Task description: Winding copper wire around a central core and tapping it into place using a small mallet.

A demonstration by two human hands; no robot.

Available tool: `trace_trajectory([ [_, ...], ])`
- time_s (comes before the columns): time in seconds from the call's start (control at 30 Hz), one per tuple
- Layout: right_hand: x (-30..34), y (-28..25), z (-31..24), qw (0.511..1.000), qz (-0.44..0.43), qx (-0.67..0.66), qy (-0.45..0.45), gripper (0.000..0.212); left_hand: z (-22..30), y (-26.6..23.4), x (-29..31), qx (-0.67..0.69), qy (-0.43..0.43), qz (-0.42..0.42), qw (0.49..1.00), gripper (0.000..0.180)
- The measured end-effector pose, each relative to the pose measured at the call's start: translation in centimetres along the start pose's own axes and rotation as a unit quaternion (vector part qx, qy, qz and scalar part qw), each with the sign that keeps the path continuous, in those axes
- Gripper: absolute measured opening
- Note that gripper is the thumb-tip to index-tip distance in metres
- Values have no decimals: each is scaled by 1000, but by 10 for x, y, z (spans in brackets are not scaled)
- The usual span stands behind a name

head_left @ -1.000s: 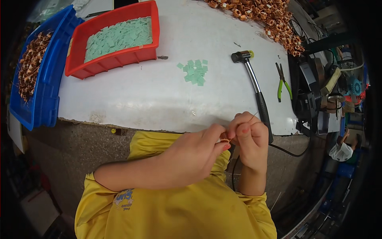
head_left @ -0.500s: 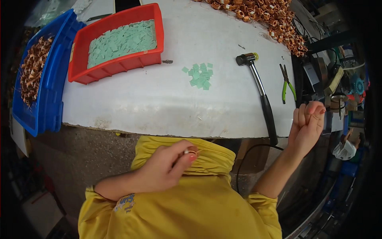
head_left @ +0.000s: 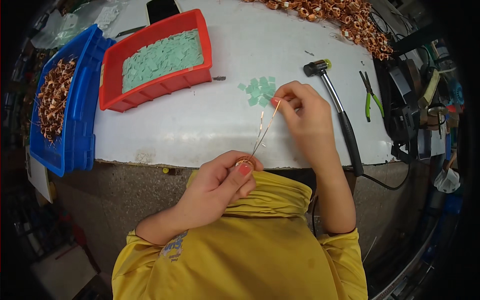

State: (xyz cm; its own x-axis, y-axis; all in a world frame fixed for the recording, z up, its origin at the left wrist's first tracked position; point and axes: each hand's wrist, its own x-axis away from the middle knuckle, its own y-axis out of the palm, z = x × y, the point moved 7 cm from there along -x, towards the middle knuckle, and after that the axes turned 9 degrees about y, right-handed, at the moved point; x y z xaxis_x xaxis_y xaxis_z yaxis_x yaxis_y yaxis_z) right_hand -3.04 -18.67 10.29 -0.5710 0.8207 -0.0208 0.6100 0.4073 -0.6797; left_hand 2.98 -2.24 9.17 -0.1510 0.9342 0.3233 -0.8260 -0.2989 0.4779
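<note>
- Tabletop [head_left: 210, 120]: its front edge runs close to your work, so a slipped coil could drop to the floor [head_left: 140, 192].
- Hammer [head_left: 344, 122]: lies just right of your forearm; a wide swing might knock it.
- Left hand [head_left: 215, 182]: your thumb and fingers grip the copper coil [head_left: 245, 162]; too loose, and it could twist.
- Right hand [head_left: 305, 112]: seems to pinch the long lead [head_left: 271, 117]; brushing the green squares [head_left: 257, 90] could scatter them.
- Leads: pulling hard might deform the coil; the free lead [head_left: 261, 120] could snag.
</note>
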Motion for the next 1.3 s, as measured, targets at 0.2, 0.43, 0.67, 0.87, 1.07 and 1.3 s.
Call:
trace_trajectory([
  [0.2,4,-21,9,994,32,-94,34,10,-5,9,-2,89,-6,-20,996,19],
  [0.43,59,-48,2,990,21,-127,63,15,-11,11,-3,107,18,-43,993,27],
  [0.67,103,-38,-11,992,24,-121,12,15,-20,14,-5,25,3,-51,998,28],
  [0.87,112,-31,-25,984,38,-114,-133,16,-24,17,-5,-31,33,-58,997,27],
  [1.07,118,-27,-31,985,38,-50,-162,26,-18,16,-4,-116,49,-83,989,25],
  [1.3,123,-23,-39,983,59,3,-174,25,-21,16,-3,-144,78,-76,983,24],
])
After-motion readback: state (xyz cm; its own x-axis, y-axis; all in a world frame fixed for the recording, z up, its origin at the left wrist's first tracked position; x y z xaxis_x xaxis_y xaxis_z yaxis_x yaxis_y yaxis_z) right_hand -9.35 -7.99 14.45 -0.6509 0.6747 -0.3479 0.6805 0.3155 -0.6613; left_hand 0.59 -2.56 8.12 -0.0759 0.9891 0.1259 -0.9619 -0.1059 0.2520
